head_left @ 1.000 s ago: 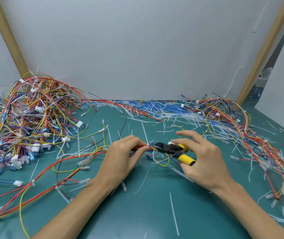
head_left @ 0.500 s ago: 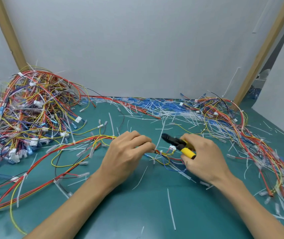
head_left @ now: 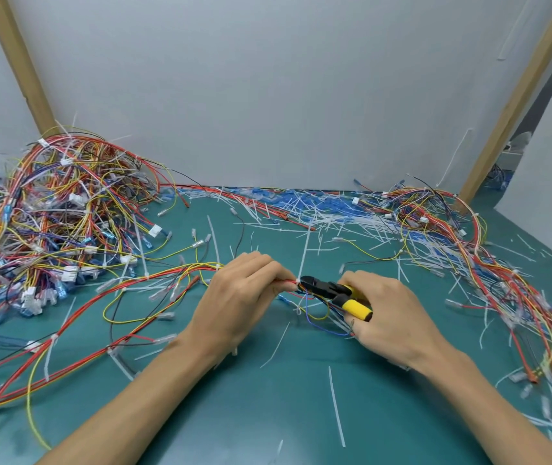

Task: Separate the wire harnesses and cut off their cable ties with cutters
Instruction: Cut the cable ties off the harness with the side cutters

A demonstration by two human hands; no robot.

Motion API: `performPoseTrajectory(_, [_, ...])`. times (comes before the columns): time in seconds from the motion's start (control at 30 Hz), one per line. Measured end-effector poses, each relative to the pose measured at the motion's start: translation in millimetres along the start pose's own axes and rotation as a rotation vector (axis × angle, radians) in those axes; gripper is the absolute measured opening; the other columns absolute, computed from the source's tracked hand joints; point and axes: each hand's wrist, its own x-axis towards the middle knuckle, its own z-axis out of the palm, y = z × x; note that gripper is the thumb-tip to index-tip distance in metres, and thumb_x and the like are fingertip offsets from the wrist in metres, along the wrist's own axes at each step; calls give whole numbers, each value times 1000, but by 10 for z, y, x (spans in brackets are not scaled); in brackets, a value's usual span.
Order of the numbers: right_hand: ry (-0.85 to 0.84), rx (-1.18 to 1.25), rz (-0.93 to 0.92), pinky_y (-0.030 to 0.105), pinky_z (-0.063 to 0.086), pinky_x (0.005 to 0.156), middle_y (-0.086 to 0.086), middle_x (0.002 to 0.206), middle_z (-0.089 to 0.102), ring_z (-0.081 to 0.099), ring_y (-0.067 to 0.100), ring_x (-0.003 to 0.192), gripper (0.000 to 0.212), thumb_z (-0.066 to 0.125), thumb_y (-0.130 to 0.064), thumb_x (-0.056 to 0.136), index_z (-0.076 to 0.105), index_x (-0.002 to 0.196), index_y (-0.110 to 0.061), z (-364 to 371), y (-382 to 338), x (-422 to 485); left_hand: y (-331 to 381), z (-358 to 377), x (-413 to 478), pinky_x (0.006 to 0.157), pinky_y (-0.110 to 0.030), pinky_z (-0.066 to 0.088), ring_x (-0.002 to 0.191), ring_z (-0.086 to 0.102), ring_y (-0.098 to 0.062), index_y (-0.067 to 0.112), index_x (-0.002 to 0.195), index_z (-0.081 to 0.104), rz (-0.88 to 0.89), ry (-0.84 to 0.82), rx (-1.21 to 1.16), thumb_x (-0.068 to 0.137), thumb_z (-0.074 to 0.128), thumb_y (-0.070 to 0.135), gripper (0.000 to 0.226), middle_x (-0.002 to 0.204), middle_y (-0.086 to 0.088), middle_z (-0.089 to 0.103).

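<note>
1. The wire harness (head_left: 286, 281), a bundle of red, yellow, blue and black wires, is stretched in the gap between the two hands, just above the green mat (head_left: 267, 407).
2. A white cable tie (head_left: 304, 256) is wrapped round the bundle right at the left fingertips. Its long tail stands up and away from the hands.
3. The cutters (head_left: 333, 292), with a black head and yellow handles, point left from the right hand. The tip sits at the tie's knot; whether the blades are touching it cannot be told.
4. The left hand (head_left: 241, 293) is curled, and its fingertips pinch the bundle just left of the tie. The rest of the harness trails out behind this hand, off to the left across the mat.
5. The right hand (head_left: 392, 313) is wrapped round the cutter handles, fingers curled, with the end of one yellow handle poking out under the thumb. Loose blue and yellow loops of the harness hang beneath this hand.
6. Beyond the left hand, far to the left, lies a tall tangled pile of harnesses (head_left: 59, 213) with white connectors.
7. Beyond the right hand, a second spread of wires (head_left: 489, 273) runs along the right side.
8. Ahead of both hands, clipped white tie scraps (head_left: 318, 216) litter the mat up to the grey wall (head_left: 267, 95).
</note>
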Motion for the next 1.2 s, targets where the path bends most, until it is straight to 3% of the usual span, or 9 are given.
performPoseTrajectory(0.3, [-5, -25, -10, 37, 44, 65, -11, 78, 53, 46, 14, 76, 17, 56, -37, 74, 51, 89, -30, 7, -17, 3, 10, 24, -15, 65, -36, 50, 68, 60, -21, 6, 83, 69, -16, -23, -27, 90, 71, 23, 19, 76, 1, 67])
performPoseTrajectory(0.47, [9, -88, -34, 32, 36, 60, -11, 74, 49, 43, 15, 74, 14, 58, -37, 78, 48, 86, -31, 7, -10, 1, 74, -4, -30, 72, -29, 52, 75, 69, -11, 26, 99, 40, -254, -79, -178, 82, 69, 44, 37, 85, 5, 75])
performPoseTrajectory(0.67, [-39, -71, -26, 38, 44, 60, -6, 69, 50, 49, 20, 69, 20, 59, -37, 76, 45, 79, -23, 0, -33, 10, 37, 54, -77, 75, -20, 48, 76, 64, -1, 34, 94, 33, -408, -141, -273, 79, 75, 42, 45, 81, 19, 71])
performPoseTrajectory(0.73, [-55, -62, -9, 38, 43, 58, -4, 63, 49, 49, 22, 66, 23, 58, -39, 75, 43, 73, -21, 18, -34, 17, -2, 82, -100, 73, -17, 46, 74, 65, -4, 38, 91, 34, -471, -159, -313, 78, 81, 36, 49, 78, 18, 71])
performPoseTrajectory(0.97, [-135, -172, 22, 35, 33, 56, -4, 62, 45, 50, 29, 71, 26, 57, -44, 84, 45, 76, -23, 94, -23, 83, -90, 122, -120, 57, -12, 37, 58, 60, -4, 25, 85, 46, -555, -224, -394, 81, 82, 26, 36, 68, 5, 71])
performPoseTrajectory(1.2, [-188, -203, 52, 32, 27, 50, -3, 65, 47, 45, 22, 63, 25, 57, -45, 86, 50, 74, -25, 98, -9, 219, -122, 135, -87, 54, -13, 36, 55, 60, -2, 19, 78, 54, -618, -278, -374, 82, 82, 27, 29, 61, 14, 68])
